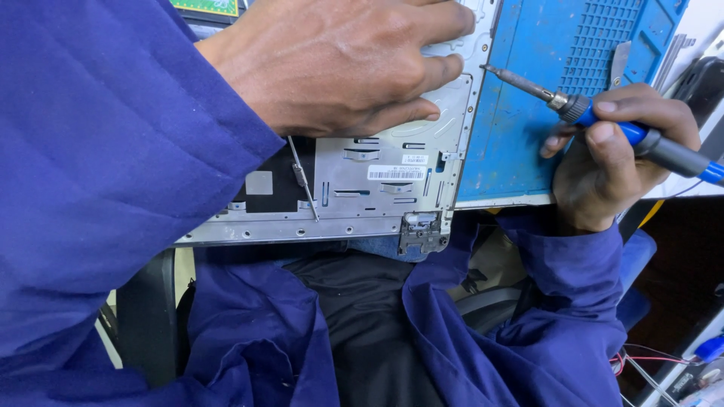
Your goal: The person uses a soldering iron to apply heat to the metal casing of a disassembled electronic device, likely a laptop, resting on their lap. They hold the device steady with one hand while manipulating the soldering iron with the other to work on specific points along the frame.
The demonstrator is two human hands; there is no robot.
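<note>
Two hands work over a silver-grey metal laptop panel [377, 181] – a thin stamped sheet with slots, screw holes along its near edge, a white barcode sticker, a black patch toward its left and a hinge bracket [422, 232] at its near right corner. It lies on a blue work mat [520, 128] on the bench, its near edge overhanging toward the person's lap. The left hand [339, 64] lies flat on the panel's far part, fingers spread and pressing down, grasping nothing; a thin metal tool [303, 181] pokes out from beneath it across the sheet. The right hand [611, 151] sits off the panel's right side, over the mat, clenched pen-style around a blue-handled soldering iron [603, 113] – its tip points left and meets the panel's right edge, just beside the left fingertips
</note>
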